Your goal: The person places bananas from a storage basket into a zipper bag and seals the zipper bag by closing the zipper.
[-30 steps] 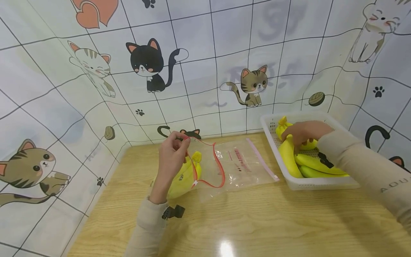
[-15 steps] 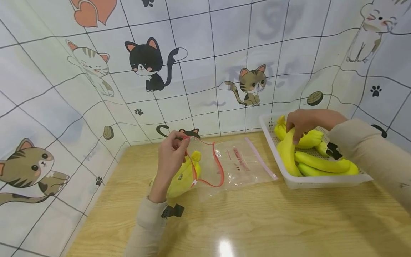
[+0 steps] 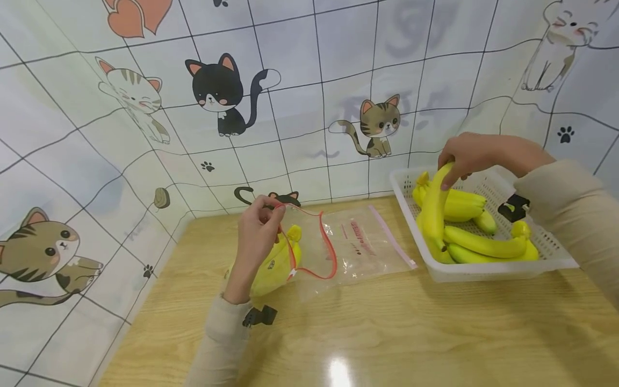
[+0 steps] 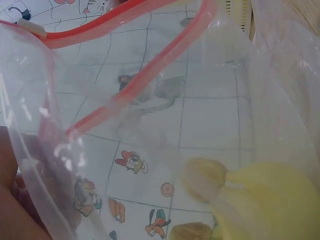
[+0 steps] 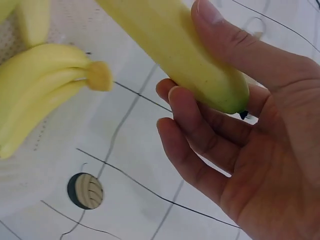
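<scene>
My left hand [image 3: 258,231] pinches the rim of a clear zip bag with a red zip strip [image 3: 332,252]. Its mouth gapes toward the right, and yellow bananas [image 3: 273,271] show inside through the plastic. In the left wrist view, the zip strip [image 4: 150,70] spreads in a wide V, with banana stems low at the right. Over the basket, my right hand [image 3: 466,156] holds a single banana [image 3: 435,209] by its upper end, tip hanging down. The right wrist view shows thumb and fingers on either side of that banana [image 5: 175,45], close to its greenish end.
The white perforated basket [image 3: 483,275] holds several more bananas [image 3: 488,244], some in bunches. A second clear bag with a pink zip strip [image 3: 394,236] lies flat between the left hand and the basket. A cat-print sheet [image 3: 300,107] hangs behind the wooden table [image 3: 387,333].
My right hand has reached into the basket, taken hold of the banana at its upper end, and raised it, tilting it upright. The left hand stays on the bag rim.
</scene>
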{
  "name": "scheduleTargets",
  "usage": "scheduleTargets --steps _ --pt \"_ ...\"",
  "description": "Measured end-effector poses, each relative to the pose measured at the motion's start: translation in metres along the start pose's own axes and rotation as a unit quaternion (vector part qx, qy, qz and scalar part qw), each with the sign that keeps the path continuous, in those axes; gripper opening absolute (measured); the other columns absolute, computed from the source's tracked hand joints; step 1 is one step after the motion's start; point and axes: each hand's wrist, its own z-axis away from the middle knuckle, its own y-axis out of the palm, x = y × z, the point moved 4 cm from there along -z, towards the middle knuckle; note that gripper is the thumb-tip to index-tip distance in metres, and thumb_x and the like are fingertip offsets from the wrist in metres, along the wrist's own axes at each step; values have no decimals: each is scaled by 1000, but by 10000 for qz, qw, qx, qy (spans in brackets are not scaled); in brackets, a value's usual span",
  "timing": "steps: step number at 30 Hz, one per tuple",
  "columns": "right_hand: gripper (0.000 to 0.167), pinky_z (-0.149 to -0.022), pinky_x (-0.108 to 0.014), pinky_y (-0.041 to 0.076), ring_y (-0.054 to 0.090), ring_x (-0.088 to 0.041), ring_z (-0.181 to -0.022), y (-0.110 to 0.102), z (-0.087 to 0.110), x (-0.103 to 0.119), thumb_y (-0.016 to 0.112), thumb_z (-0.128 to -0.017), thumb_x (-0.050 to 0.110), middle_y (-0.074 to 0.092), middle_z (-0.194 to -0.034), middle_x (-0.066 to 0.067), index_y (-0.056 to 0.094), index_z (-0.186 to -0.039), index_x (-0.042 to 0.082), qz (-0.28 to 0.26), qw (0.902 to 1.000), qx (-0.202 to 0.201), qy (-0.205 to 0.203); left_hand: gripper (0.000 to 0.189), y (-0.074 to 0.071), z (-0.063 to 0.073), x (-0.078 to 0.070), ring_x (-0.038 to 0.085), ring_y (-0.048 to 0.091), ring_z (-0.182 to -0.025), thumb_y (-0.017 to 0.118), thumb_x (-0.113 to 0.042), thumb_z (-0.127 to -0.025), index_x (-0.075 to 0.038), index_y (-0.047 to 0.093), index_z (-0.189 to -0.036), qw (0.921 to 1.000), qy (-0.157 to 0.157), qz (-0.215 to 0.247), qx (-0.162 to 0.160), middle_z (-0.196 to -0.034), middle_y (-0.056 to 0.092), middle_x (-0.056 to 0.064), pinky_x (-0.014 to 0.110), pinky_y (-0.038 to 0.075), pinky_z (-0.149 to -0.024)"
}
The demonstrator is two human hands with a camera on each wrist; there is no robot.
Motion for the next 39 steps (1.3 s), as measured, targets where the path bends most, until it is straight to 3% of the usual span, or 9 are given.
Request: scheduleTargets --steps 6,14,22,29,34,39 --pt "48 -70 -32 57 65 -14 -78 -26 9 21 81 -87 44 74 -96 0 74 -116 6 122 9991 -380 -120 11 -3 1 1 41 55 -46 65 -20 -101 -10 67 -106 10000 -52 -36 -4 -61 57 6 27 41 -41" --pt "42 -69 -28 53 65 -12 -77 -37 15 72 85 -85 40 75 -95 2 76 -114 12 85 9887 -1355 -633 9 -6 4 4 28 53 -42 65 -20 -101 -12 66 -104 9999 -60 -52 -79 -60 57 4 28 41 -41" --pt "30 -64 -24 42 51 -10 -64 -27 13 121 86 -83 40 68 -79 6 78 -103 19 -6 9549 -2540 -1539 9 -5 5 5 49 55 -50 65 -22 -101 -13 66 -104 9999 -109 -7 -53 -60 58 6 28 41 -40" --pt "26 -60 -24 40 46 -8 -58 -2 -6 154 87 -83 36 65 -74 8 79 -101 19 -627 9267 -3013 -2155 10 -3 3 2 42 54 -46 65 -20 -101 -11 66 -104 10000 -44 17 -56 -59 57 4 27 42 -41" --pt "25 -58 -23 37 43 -6 -56 19 -15 173 88 -82 35 60 -68 11 79 -99 19 -925 9079 -3323 -2383 9 -2 2 1 47 55 -48 65 -20 -101 -12 66 -103 9999 -77 39 -53 -60 57 4 27 42 -41" --pt "24 -58 -23 40 47 -7 -58 38 -20 192 88 -82 35 65 -71 9 79 -97 17 -1248 8887 -3702 -2399 9 -2 0 -1 30 53 -42 65 -20 -101 -12 66 -104 10000 9 -12 -70 -60 57 7 27 41 -41"
